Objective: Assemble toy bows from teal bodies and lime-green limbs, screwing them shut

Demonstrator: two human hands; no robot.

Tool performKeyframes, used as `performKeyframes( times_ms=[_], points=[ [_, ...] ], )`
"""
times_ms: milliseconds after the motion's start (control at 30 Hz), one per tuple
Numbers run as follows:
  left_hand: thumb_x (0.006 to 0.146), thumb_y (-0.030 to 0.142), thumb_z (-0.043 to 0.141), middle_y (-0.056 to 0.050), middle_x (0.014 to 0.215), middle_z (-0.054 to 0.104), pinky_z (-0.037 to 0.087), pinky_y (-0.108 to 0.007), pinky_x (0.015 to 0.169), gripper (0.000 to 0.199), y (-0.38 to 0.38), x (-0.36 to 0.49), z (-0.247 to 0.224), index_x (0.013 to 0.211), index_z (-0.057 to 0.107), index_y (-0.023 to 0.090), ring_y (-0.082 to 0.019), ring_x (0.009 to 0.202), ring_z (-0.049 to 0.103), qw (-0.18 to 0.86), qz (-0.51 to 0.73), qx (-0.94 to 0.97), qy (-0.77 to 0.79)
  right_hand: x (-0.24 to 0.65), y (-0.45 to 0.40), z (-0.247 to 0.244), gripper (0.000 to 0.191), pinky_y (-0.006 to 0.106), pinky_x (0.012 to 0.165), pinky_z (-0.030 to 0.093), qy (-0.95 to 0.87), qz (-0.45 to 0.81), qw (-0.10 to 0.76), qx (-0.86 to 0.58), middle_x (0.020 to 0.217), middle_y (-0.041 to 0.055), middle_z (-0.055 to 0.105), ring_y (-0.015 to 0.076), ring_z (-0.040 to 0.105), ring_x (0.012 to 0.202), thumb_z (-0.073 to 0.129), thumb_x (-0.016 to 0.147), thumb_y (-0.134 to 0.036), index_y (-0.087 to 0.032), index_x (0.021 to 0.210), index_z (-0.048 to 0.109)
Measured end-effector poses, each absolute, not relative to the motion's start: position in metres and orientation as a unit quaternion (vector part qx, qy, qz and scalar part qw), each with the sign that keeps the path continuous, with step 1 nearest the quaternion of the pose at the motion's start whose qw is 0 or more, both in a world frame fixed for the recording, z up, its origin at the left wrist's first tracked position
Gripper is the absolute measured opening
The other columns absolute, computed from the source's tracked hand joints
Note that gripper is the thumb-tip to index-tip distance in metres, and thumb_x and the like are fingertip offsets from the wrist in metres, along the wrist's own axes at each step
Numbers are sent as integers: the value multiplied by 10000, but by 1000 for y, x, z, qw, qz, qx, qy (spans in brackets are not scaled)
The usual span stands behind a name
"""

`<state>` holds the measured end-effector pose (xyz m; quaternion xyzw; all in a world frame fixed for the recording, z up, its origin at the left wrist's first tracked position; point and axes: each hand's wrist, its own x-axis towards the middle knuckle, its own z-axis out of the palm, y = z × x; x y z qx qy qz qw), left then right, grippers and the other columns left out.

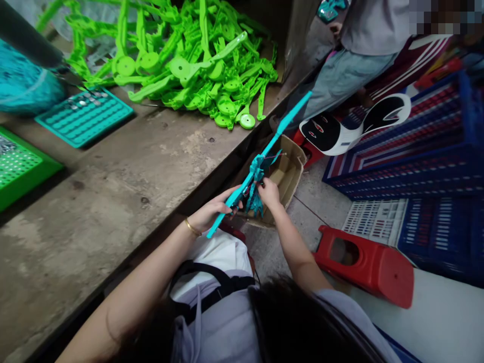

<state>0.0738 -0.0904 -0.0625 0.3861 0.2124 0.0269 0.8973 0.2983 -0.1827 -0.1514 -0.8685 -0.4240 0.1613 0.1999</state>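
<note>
A long, thin teal plastic part (pixel 288 120) slants up and away in front of me, with a bulkier middle and dark and reddish bits along it. My left hand (pixel 215 207) is wrapped round its near end, fingers partly hidden behind it. Close to the bulky middle, my right hand (pixel 269 193) is closed, its fingertips against the part and partly out of sight. Beneath both hands stands an open cardboard box (pixel 296 174). More teal pieces (pixel 255 202) show at the box's near side, just below my right hand.
On the worn bench (pixel 124 156) at left lie a heap of bright green plastic parts (pixel 212 65), a teal tray (pixel 85 118) with small metal pieces and a green basket (pixel 22 169). At right are a red stool (pixel 365 264), blue crates (pixel 434 222) and another person (pixel 374 30).
</note>
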Motion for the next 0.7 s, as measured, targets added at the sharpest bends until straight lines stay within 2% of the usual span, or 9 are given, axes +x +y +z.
performKeyframes(
  times_ms=[167, 300, 433, 567, 700],
  points=[
    [630, 253, 633, -95, 992, 631, 428, -255, 594, 667, -91, 70, -64, 1287, 541, 183, -167, 773, 541, 953, 34, 243, 176, 291, -171, -147, 250, 268, 730, 430, -441, 165, 167, -866, 964, 76, 696, 193, 630, 887, 523, 924, -408, -212, 944, 675],
    [624, 248, 641, -99, 983, 635, 407, -237, 572, 658, -87, 69, -63, 1272, 552, 184, -166, 770, 548, 957, 39, 223, 179, 286, -164, -148, 304, 273, 762, 451, -453, 166, 173, -859, 955, 80, 689, 191, 639, 912, 486, 942, -435, -202, 937, 681],
    [623, 275, 633, -113, 982, 636, 398, -238, 562, 610, -83, 62, -55, 1220, 581, 161, -169, 769, 542, 956, 40, 222, 187, 288, -168, -151, 313, 279, 854, 471, -475, 157, 211, -840, 1100, 98, 670, 192, 631, 1031, 499, 936, -429, -189, 888, 694],
    [649, 294, 611, -103, 959, 634, 385, -241, 547, 556, -76, 59, -45, 1189, 591, 167, -167, 749, 535, 949, 36, 235, 205, 289, -190, -153, 268, 277, 853, 498, -500, 162, 249, -813, 1059, 70, 697, 175, 657, 958, 567, 892, -445, -223, 830, 703],
    [668, 308, 610, -93, 943, 631, 380, -237, 529, 591, -72, 70, -38, 1240, 561, 172, -166, 728, 541, 931, 20, 289, 221, 289, -216, -151, 290, 308, 873, 523, -510, 167, 286, -794, 1030, 76, 714, 186, 670, 931, 602, 850, -496, -234, 771, 698]
  ],
)
